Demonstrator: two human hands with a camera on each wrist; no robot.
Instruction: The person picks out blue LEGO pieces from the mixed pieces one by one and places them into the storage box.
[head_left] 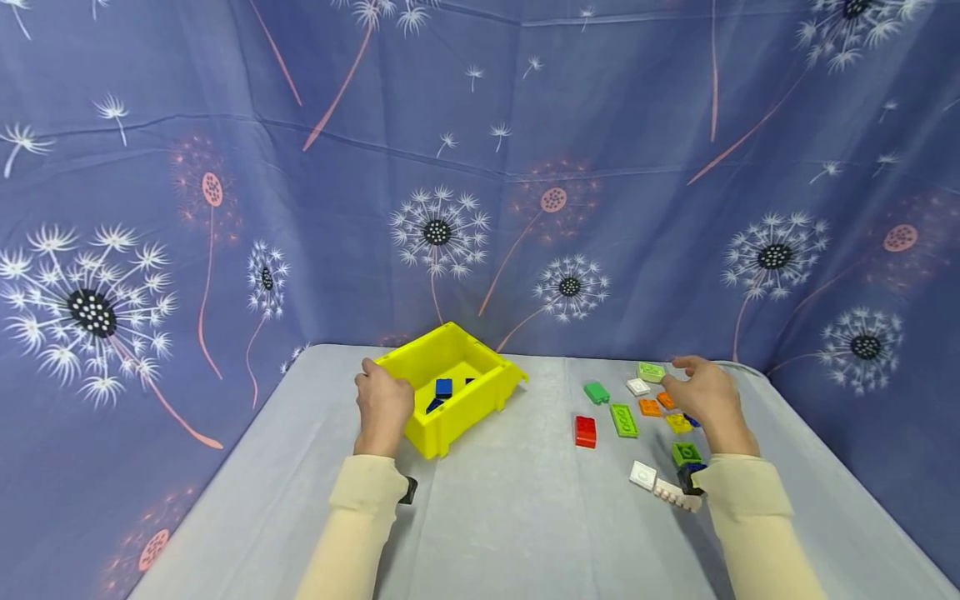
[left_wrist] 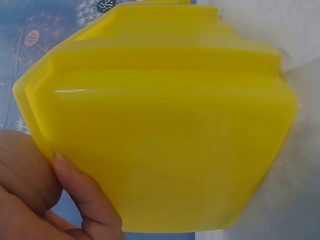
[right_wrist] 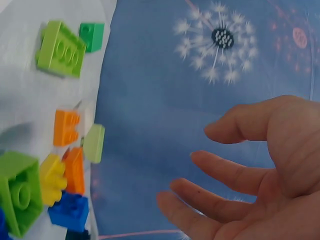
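Note:
A yellow plastic bin (head_left: pixel 467 414) stands tilted at an angle on the left of the table, with a few blue bricks (head_left: pixel 444 387) inside. My left hand (head_left: pixel 384 402) grips the bin's near-left rim; in the left wrist view its thumb (left_wrist: pixel 85 192) lies against the yellow wall. Above the scattered toy bricks on the right hovers my right hand (head_left: pixel 707 398), fingers apart and holding nothing. Closest to it in the head view are a pale green brick (head_left: pixel 650 372), orange bricks (head_left: pixel 649 407) and a yellow brick (head_left: pixel 678 423).
Between bin and right hand lie a red brick (head_left: pixel 585 432), a lime brick (head_left: pixel 624 421) and a green brick (head_left: pixel 597 392). White bricks (head_left: pixel 642 475) sit nearer the front, beside the right forearm. A blue dandelion-print curtain (head_left: pixel 480 167) hangs behind the table (head_left: pixel 510 533).

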